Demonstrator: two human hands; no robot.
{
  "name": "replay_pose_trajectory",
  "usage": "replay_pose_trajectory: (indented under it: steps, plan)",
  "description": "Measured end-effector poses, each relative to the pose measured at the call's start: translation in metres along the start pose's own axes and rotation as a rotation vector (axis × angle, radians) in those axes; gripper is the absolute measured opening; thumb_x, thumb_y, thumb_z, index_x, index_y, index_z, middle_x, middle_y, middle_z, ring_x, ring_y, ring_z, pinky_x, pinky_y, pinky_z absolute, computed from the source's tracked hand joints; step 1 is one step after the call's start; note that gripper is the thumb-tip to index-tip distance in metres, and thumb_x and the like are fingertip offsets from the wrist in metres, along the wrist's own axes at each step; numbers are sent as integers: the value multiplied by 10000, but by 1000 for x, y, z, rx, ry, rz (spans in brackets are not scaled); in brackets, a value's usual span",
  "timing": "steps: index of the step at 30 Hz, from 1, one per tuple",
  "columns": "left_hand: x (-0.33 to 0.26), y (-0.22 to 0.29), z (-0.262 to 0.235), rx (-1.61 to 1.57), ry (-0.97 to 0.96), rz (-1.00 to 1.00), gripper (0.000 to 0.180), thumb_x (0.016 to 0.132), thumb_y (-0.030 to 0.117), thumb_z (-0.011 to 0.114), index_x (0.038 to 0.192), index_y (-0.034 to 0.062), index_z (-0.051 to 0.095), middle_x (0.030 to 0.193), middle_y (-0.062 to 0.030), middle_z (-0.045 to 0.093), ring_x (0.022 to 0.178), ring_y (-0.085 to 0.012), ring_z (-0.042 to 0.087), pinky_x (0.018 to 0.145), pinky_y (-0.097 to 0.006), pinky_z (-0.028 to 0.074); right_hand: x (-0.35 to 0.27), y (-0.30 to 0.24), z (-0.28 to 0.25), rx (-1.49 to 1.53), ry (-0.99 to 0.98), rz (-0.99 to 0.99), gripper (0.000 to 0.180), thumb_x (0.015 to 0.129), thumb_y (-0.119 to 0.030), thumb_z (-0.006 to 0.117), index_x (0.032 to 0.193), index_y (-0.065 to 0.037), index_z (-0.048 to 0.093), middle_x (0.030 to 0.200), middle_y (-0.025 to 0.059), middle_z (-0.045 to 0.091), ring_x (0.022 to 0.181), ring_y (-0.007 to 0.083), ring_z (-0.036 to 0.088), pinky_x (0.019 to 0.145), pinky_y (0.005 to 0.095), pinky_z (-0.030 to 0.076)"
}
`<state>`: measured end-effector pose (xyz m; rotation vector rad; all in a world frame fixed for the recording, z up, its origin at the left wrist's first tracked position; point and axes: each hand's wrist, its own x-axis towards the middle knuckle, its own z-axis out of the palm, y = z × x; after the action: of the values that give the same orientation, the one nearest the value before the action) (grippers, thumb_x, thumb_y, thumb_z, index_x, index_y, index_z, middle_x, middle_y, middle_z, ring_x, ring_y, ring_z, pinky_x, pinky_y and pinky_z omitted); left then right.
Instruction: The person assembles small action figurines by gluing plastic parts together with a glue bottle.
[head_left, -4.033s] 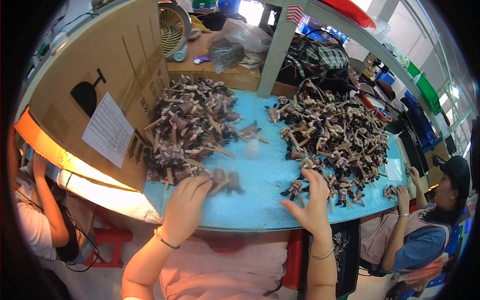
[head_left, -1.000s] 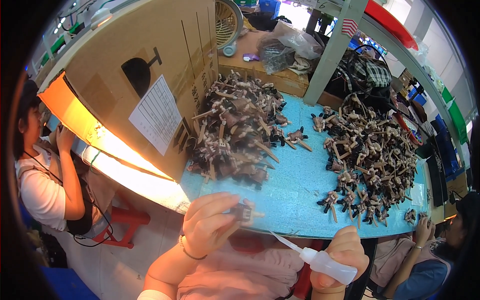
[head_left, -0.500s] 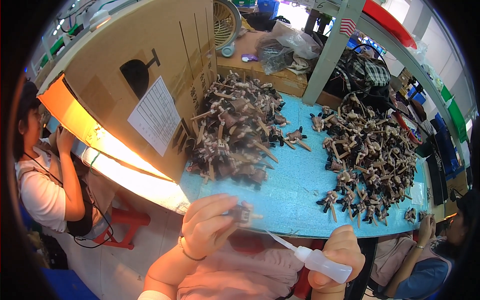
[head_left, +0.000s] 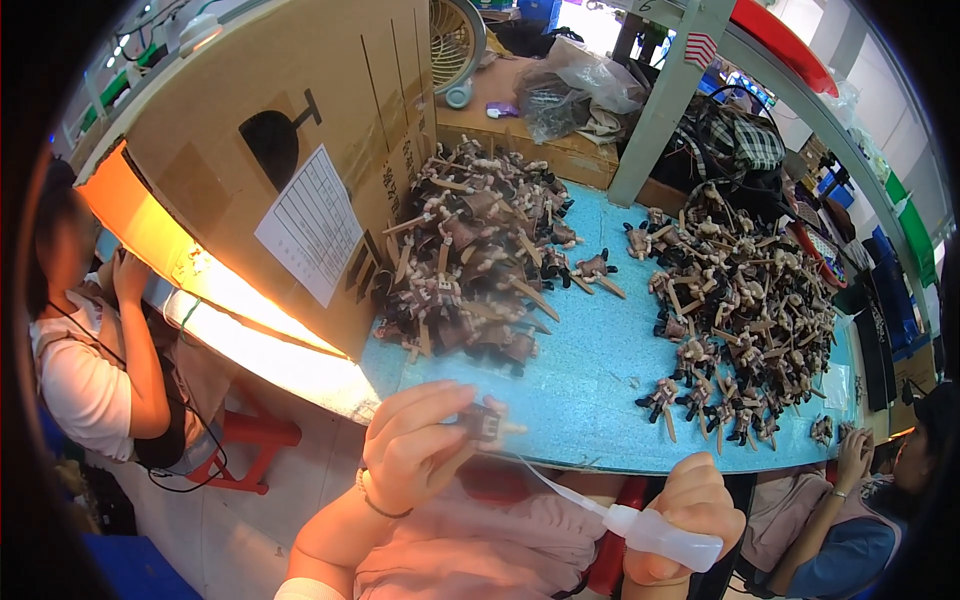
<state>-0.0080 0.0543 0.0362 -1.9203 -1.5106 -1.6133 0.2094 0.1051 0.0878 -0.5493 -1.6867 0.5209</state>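
My left hand [head_left: 418, 445] pinches a small brown toy figure [head_left: 487, 423] just in front of the near edge of the blue table [head_left: 590, 370]. My right hand [head_left: 688, 515] grips a small translucent squeeze bottle [head_left: 660, 535]. Its long thin nozzle [head_left: 545, 480] points up and left, and its tip reaches the figure. A heap of the same brown figures [head_left: 470, 255] lies on the left of the table, against the cardboard. A second, wider heap of figures [head_left: 745, 310] covers the right side.
A tall cardboard panel [head_left: 260, 150] with a paper sheet [head_left: 310, 222] stands at the table's left. A fan [head_left: 455, 45], plastic bags [head_left: 580, 90] and a grey post [head_left: 665, 100] are behind. One person sits at far left [head_left: 85, 340], another at lower right [head_left: 850, 510].
Four seconds ago both hands rested open on the table among the figures. Now the left holds a figure and the right holds the bottle. Over the last second the nozzle tip closed in on the figure.
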Motion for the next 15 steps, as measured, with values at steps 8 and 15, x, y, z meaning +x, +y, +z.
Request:
replay_pose_trajectory:
  steps: [8,15]
  plan:
    - [-1,0,-1,-28,5,-18,354,701,-2,716,924,86,455,1031,-146,606,927,-305,591,782,-380,499,1,-2,0,-5,-89,-19,530,764,-592,609,826,-90,451,638,-16,420,552,111,384,554,285,296]
    - [-10,-6,1,-212,-9,-123,383,722,-61,681,984,62,429,1110,-192,539,958,-275,576,784,-353,524,-3,0,4,42,60,32,531,759,-593,611,814,-100,423,643,-19,421,553,115,375,568,289,301]
